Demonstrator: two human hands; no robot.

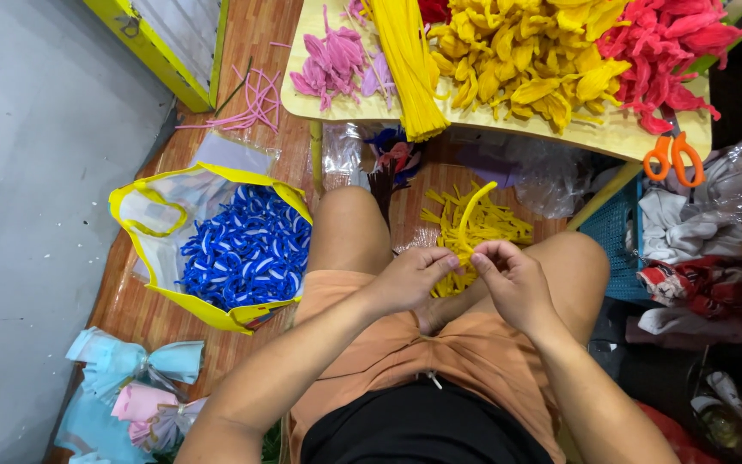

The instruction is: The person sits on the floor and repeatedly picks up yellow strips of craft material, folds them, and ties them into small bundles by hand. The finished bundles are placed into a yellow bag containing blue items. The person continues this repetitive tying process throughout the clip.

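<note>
**Hands bending a yellow pipe cleaner over the lap**

Fingers of both hands meet above the seated person's knees. The left hand [410,279] pinches the lower end of a yellow pipe cleaner [471,215], thumb and fingertips closed on it, while the right hand [513,279] grips the same stem just beside it, its fingers curled in. From that double pinch the pipe cleaner arcs up and away, its free end curving over a loose pile of cut yellow pieces [474,228] on the wooden floor between the legs.

To the left sits a yellow-rimmed bag [158,202] filled with blue-and-white loops [246,253]. Ahead, a low yellow table [620,137] carries pink shapes [332,62], a bundle of straight yellow stems [410,64], heaps of yellow petals [526,56] and red petals [667,43], and orange-handled scissors [673,156] near its edge.

Risk, as a judgement: the two grips sit very close, so a hard twist could kink the wire core sharply instead of curving it. The springy free end might also flick loose from the fingers and drop into the pile below, where it would be hard to pick out among like-coloured pieces.
</note>
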